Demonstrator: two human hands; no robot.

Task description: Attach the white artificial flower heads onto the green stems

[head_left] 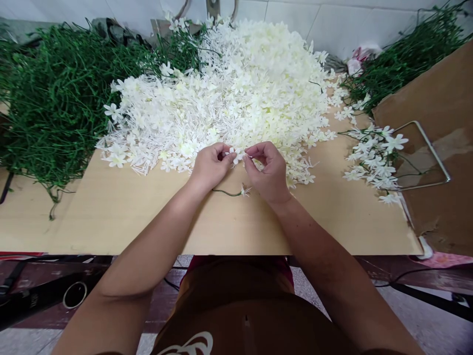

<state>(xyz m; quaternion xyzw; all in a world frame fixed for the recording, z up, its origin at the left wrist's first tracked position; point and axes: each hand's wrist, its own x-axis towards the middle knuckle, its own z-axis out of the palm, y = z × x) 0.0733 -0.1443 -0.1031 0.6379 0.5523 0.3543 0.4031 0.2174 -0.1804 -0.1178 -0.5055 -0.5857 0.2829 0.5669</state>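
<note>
Between my two hands is a small white artificial flower [236,155], pinched from both sides. My left hand [211,167] grips its left edge with thumb and forefinger. On the other side, my right hand [269,170] pinches at its right edge, the fingertips nearly meeting over the petals. Just below the hands a green stem [227,193] with a small white bloom at its right end lies on the board; its left end runs under my left wrist. A large heap of white flowers [236,98] spreads right behind both hands.
Bunched green stems [66,93] pile up at the left, and more green stems [414,61] lie at the back right. Assembled flower sprays [373,158] rest at the right beside a bent metal frame [430,148] and a cardboard box [439,123]. A tiled wall stands behind.
</note>
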